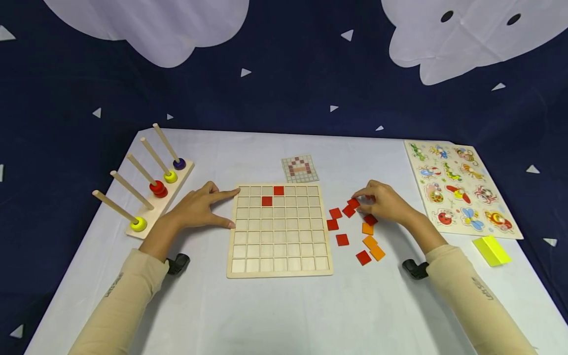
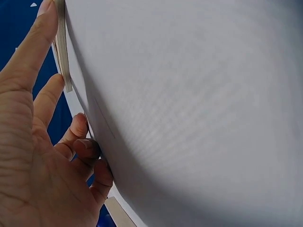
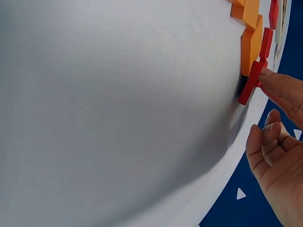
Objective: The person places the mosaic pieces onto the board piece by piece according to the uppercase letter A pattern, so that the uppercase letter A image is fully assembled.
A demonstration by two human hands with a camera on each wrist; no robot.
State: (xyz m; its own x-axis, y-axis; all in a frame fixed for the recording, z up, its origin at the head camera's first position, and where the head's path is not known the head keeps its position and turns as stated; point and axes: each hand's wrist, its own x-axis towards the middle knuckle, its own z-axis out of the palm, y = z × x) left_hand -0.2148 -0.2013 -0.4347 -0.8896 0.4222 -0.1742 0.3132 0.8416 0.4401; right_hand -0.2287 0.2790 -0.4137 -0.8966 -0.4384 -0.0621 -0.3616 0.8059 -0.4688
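A wooden grid board (image 1: 279, 236) lies mid-table, with one red tile (image 1: 278, 191) in its top row and another red tile (image 1: 266, 201) in the row below. My left hand (image 1: 201, 207) touches the board's left edge with straight thumb and index finger spread apart. In the left wrist view its other fingers curl beside the edge. To the right of the board, my right hand (image 1: 381, 201) pinches a red tile (image 1: 353, 202) at its fingertips. Around it lie several loose red tiles (image 1: 342, 239) and orange tiles (image 1: 370, 242).
A small pattern card (image 1: 300, 168) lies behind the board. At left stands a peg stand (image 1: 173, 190) with coloured rings. An insect picture board (image 1: 461, 187) and a yellow folded block (image 1: 492, 250) are at right. The tablecloth (image 1: 275, 315) is white.
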